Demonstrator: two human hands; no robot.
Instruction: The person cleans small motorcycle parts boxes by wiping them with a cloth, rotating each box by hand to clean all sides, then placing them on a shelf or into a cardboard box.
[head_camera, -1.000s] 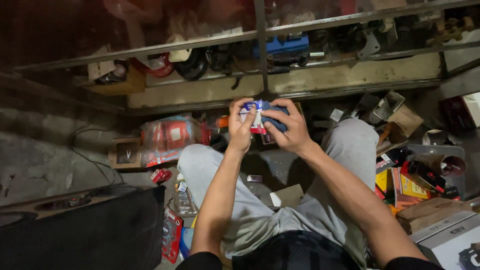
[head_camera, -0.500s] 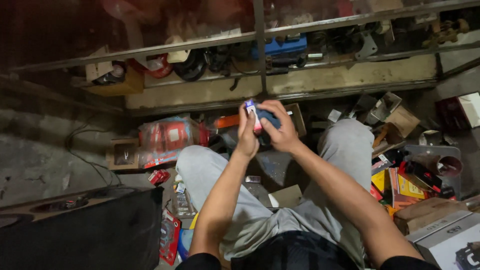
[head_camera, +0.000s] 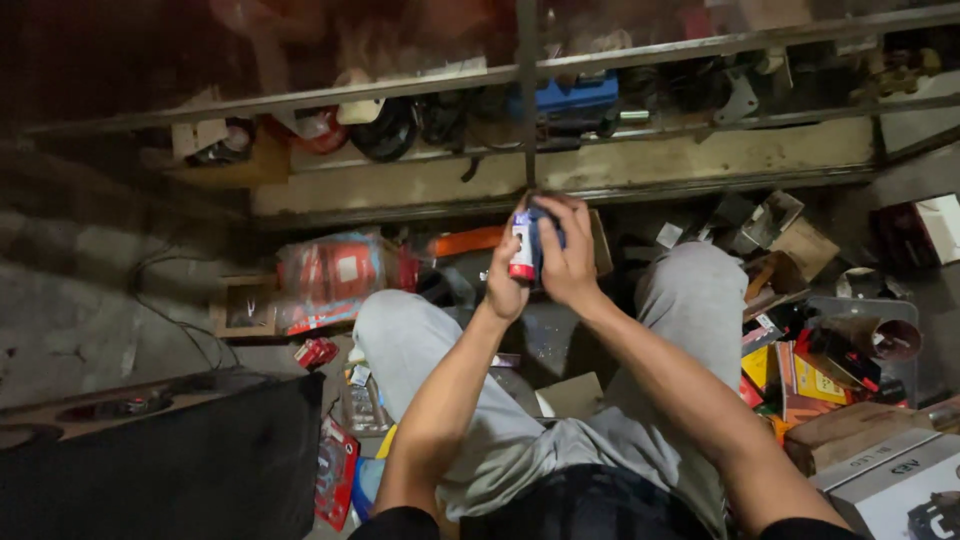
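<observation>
While we sit among scattered boxes, our left hand (head_camera: 505, 285) and right hand (head_camera: 568, 262) clasp a small red, white and blue packet (head_camera: 523, 245) upright between them, fingers curled tight around it, with a metal shelf rail (head_camera: 560, 188) just beyond our fingertips.

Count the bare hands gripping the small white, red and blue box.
2: left hand on the small white, red and blue box's left side, right hand wrapped around its right side.

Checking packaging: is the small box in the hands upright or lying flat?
Upright: the small box stands on end, long side vertical, between left hand and right hand.
</observation>
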